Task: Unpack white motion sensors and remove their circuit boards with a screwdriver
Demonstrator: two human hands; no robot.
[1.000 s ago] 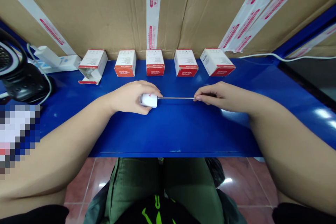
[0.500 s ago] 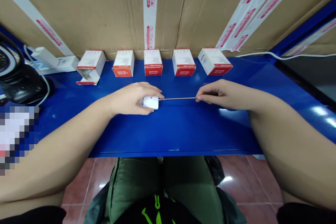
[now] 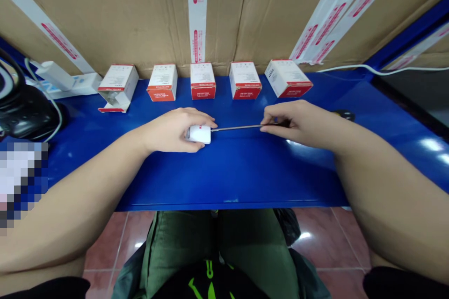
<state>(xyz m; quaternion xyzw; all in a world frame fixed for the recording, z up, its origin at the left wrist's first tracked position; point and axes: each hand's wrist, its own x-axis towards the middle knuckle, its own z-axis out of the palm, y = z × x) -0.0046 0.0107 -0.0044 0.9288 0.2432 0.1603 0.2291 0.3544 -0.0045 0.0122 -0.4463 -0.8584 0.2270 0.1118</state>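
Now left hand curled over one white detector; right hand pinching one screwdriver, tip against detector; five boxes beyond.

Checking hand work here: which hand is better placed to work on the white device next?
Probably the right hand: it holds the thin metal rod, whose tip reaches the white device. The left hand is wrapped over that device, so it seems better kept steadying it.

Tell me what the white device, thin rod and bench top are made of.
The white device looks like smooth plastic, evenly white. The thin rod seems bare metal, grey and shiny. The bench top is probably painted steel, glossy blue with glare.
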